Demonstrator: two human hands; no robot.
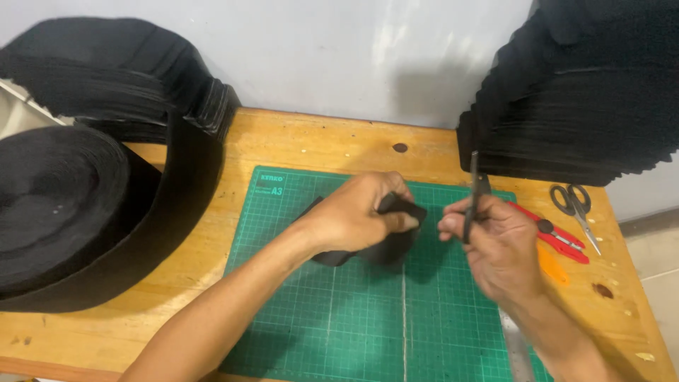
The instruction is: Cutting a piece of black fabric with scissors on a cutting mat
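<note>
Left hand [361,212]: closed on a folded piece of black fabric [385,244], thumb and fingers pinching its top edge; the piece hangs just under the palm, over a green cutting mat [339,311].
Right hand [495,240]: just right of the left, gripping small dark scissors [475,191], blades pointing up above the knuckles.
Right of this hand: red cutter [559,237], grey scissors [576,209].
Beyond it: stack of black pieces [573,99].
Far left of the left hand: large black fabric roll [71,212] on the wooden table [318,138]
</note>
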